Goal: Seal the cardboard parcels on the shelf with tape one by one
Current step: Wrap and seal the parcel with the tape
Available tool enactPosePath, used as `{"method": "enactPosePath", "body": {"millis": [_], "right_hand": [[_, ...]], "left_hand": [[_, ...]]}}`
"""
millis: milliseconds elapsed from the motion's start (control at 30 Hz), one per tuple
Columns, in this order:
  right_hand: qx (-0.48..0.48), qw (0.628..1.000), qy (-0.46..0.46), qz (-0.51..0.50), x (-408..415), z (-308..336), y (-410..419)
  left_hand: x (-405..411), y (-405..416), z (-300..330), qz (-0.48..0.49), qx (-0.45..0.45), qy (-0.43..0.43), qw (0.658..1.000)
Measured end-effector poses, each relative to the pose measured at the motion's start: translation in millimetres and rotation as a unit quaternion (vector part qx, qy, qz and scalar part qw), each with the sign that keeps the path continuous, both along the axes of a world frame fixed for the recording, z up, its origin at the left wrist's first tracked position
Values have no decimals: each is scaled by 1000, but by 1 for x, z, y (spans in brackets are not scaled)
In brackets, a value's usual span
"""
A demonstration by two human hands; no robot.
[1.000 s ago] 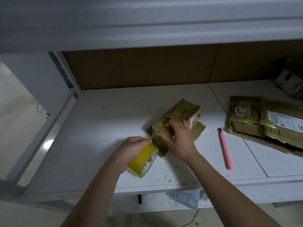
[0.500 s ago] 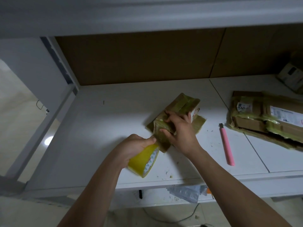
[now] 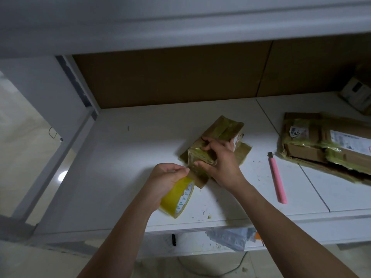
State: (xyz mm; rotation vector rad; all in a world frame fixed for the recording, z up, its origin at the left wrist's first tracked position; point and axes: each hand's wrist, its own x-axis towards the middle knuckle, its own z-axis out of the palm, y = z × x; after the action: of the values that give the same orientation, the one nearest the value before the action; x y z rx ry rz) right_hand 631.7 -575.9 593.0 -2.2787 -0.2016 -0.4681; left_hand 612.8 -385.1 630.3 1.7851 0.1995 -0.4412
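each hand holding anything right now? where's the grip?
Left hand grips the yellow tape roll over its upper rim. Right hand grips the small parcel at its near end.

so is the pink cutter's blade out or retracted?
Cannot tell. The pink cutter lies flat on the shelf, untouched; its dark far tip is too small to show a blade.

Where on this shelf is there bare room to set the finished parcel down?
Bare: the shelf left of the small parcel back to the brown board, and between the pink cutter and right hand. Crowded: the right end, under the larger parcels.
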Motion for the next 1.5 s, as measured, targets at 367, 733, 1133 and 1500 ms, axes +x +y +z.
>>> {"method": "enactPosePath", "body": {"millis": [367,733,1133,1500], "right_hand": [[37,999,1,14,-34,24,-37],[-142,905,208,-343,-73,-6,-103],[53,997,-50,-34,-62,43,-36],[179,974,-39,132,-43,35,0]], "left_hand": [[1,0,-3,15,34,-23,999],[0,-3,0,17,47,-30,998],[-5,0,0,18,33,-28,999],[-10,1,-6,54,33,-44,997]]}}
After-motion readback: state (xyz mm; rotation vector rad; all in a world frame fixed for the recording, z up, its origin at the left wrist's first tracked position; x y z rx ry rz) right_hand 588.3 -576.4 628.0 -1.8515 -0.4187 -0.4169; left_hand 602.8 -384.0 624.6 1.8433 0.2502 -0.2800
